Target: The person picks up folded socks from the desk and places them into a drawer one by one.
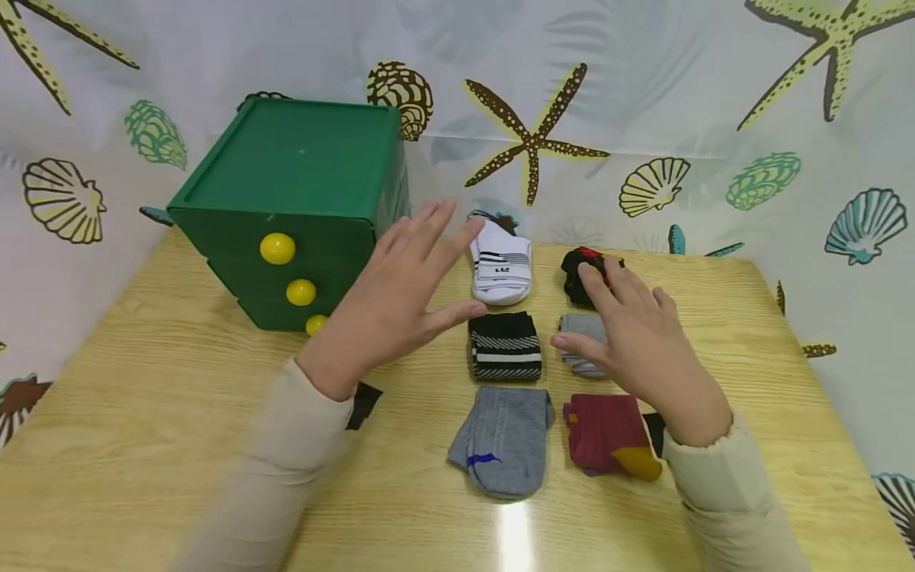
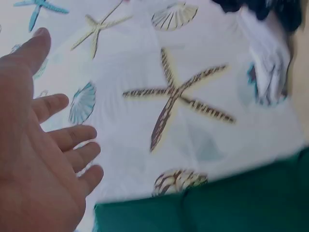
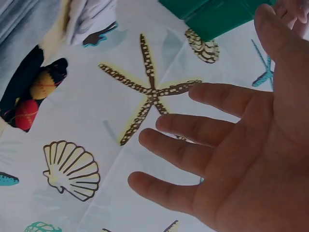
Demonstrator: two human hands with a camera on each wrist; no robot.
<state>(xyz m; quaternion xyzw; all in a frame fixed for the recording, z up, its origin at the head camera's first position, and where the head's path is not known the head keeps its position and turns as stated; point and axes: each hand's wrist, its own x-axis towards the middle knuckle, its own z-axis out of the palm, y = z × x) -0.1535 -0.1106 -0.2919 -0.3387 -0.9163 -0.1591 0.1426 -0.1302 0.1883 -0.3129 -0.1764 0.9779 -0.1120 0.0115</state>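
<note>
Both hands hover over the table with fingers spread and nothing held. My left hand (image 1: 393, 294) is between the green drawer box (image 1: 293, 159) and the sock rows. My right hand (image 1: 636, 338) hangs above the right-hand column, partly covering a black and red sock bundle (image 1: 577, 292) and a light grey folded sock (image 1: 577, 324). Below these lies a maroon sock pair (image 1: 604, 433) with a mustard part. The left column has white socks (image 1: 503, 266), black striped socks (image 1: 504, 345) and grey socks (image 1: 511, 441) with a blue mark. Both wrist views show the palms empty.
Yellow round knobs (image 1: 278, 249) stick out from the box's front. The wooden table (image 1: 143, 429) carries everything. Behind it hangs a white cloth (image 1: 686, 103) printed with shells and starfish. A small black piece (image 1: 366, 403) shows beside the left sleeve.
</note>
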